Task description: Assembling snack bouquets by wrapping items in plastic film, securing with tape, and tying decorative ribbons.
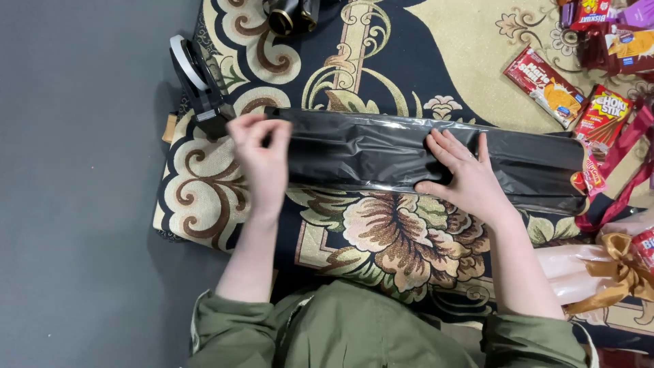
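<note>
While the right hand [470,178] presses flat on a long black plastic-wrapped bundle [368,153] on the patterned floral rug [381,232], left hand [262,160] fingers pinch its end near the rug's left edge.

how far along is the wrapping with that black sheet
Done: the black sheet lies folded into a long flat band across the patterned rug. In hand: the left hand pinches its left end, next to the tape dispenser, while the right hand presses the middle flat. Left: no tape shows on the sheet, and the snack packets lie loose to the right.
</note>
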